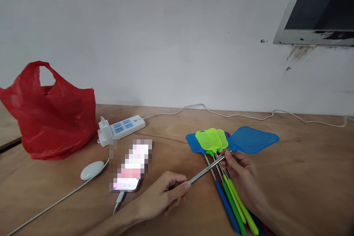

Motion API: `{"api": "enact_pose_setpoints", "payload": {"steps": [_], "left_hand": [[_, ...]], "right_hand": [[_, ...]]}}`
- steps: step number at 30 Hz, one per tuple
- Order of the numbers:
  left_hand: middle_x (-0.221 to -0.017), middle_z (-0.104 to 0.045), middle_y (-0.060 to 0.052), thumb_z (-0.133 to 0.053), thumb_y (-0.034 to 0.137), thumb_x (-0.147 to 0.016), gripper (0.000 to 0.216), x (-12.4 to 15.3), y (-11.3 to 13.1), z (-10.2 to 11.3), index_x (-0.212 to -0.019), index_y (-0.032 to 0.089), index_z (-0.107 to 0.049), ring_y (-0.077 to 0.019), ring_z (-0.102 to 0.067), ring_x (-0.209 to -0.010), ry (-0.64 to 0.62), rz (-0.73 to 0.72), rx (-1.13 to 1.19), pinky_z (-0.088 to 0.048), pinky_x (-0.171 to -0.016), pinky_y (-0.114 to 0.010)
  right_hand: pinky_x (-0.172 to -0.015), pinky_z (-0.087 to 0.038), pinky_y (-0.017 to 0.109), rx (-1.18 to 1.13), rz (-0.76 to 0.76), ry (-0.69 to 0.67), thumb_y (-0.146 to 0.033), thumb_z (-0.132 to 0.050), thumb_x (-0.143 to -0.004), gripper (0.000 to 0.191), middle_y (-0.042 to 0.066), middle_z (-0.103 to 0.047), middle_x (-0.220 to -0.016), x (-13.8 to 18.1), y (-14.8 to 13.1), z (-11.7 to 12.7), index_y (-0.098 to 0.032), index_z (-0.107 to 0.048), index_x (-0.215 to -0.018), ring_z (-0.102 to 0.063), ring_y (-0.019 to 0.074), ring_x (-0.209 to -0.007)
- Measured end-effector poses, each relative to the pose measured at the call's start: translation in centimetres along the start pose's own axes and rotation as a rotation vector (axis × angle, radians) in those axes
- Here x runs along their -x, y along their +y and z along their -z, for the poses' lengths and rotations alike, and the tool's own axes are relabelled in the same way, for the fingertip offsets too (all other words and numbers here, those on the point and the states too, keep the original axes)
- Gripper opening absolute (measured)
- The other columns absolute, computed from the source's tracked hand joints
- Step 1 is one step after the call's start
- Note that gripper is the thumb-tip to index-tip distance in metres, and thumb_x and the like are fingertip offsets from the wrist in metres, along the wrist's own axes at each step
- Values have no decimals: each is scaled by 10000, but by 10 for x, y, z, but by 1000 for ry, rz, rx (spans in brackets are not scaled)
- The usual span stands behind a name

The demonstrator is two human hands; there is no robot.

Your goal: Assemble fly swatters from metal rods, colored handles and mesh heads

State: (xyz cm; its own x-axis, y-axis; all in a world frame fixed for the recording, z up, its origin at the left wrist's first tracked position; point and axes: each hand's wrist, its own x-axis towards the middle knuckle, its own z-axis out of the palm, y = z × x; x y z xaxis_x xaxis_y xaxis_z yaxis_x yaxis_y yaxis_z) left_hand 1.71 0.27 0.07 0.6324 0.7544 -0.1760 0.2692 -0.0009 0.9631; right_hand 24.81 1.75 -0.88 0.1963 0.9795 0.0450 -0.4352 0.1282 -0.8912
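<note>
wall/table: white scuffed wall, plywood table pushed against it, corner of a dark screen top right.
left hand: left hand low on the table, fingers closed around the handle end of the blue swatter (handle itself is hidden in the fist).
right hand: right hand pinches the same swatter's metal rod close to the head, fingertips shut on it.
swatter position: held between both hands, rod slanting up to the right. The head rests on or just over the table, beside the swatter pile.
pile: green and blue heads overlap, with handles fanned toward the person under the right wrist. None of these is gripped.
progress: my read is that one swatter is in work and the rest are laid together. I can't tell which of them are already handled. I can't tell if the rod is drawn out or pushed in either.
left side: red bag, power strip, phone on a cable, white puck. All sit well apart from the hands.
</note>
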Motion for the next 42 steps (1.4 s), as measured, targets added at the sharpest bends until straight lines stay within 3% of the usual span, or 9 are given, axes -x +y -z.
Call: {"api": "enact_pose_setpoints", "payload": {"steps": [6, 11, 17, 24, 27, 31, 36, 42], "left_hand": [[-452, -427, 82, -475, 647, -921, 523, 0, -4, 3, -701, 176, -526, -66, -339, -379, 22, 6, -25, -247, -412, -193], [-456, -418, 84, -460, 664, -916, 534, 1, -2, 3, -721, 174, -545, -73, -372, -395, 19, 15, -84, -285, -422, -186], [-528, -445, 67, -532, 646, -886, 503, 1, 1, 7, -743, 166, -575, -89, -416, -446, 55, 67, -156, -302, -425, -192], [-673, -475, 37, -379, 528, -1007, 475, 4, 7, 9, -751, 178, -572, -124, -447, -643, 93, -52, -416, -340, -597, -233], [-681, -475, 30, -343, 513, -1020, 473, 4, 10, 4, -747, 188, -551, -144, -463, -687, 110, -60, -457, -354, -656, -250], [-699, -486, 20, -346, 545, -1010, 483, 3, 10, -2, -758, 194, -562, -156, -466, -710, 128, -66, -422, -361, -659, -246], [-611, -398, 45, -342, 570, -1002, 509, -1, 7, -5, -759, 186, -572, -131, -389, -585, 113, -32, -321, -316, -552, -238], [-617, -428, 52, -387, 568, -992, 451, -1, 7, -8, -777, 202, -540, -121, -395, -568, 137, -11, -278, -308, -527, -228]], "right_hand": [[-547, -526, 211, -53, -110, 3, -425, -907, -590, 326, 23, -713, -692, -1, -10, -5, -178, -778, -758, -635, 136, -618], [-517, -515, 215, -92, -102, 64, -390, -889, -622, 275, 31, -726, -781, -1, -7, -5, -191, -747, -747, -634, 150, -659], [-380, -394, 198, -92, -89, 134, -462, -818, -677, 310, -37, -537, -582, -6, -7, 1, -184, -753, -797, -441, 96, -478], [-386, -401, 190, -93, -29, 147, -555, -800, -665, 384, -37, -546, -521, -7, -7, 3, -194, -691, -735, -445, 92, -438], [-346, -339, 184, 63, -13, 34, -545, -763, -741, 377, -40, -522, -499, 4, 4, 0, -183, -664, -706, -425, 80, -393], [-337, -350, 200, 158, -86, -143, -581, -685, -811, 412, -40, -539, -530, 15, 14, -1, -175, -707, -872, -447, 92, -381], [-353, -374, 205, 176, -101, -161, -587, -697, -793, 428, -38, -537, -544, 9, 13, 0, -161, -709, -833, -469, 96, -402], [-370, -387, 211, 185, -98, -156, -581, -693, -800, 416, -32, -554, -564, 7, 9, -1, -165, -697, -796, -498, 102, -422]]}}
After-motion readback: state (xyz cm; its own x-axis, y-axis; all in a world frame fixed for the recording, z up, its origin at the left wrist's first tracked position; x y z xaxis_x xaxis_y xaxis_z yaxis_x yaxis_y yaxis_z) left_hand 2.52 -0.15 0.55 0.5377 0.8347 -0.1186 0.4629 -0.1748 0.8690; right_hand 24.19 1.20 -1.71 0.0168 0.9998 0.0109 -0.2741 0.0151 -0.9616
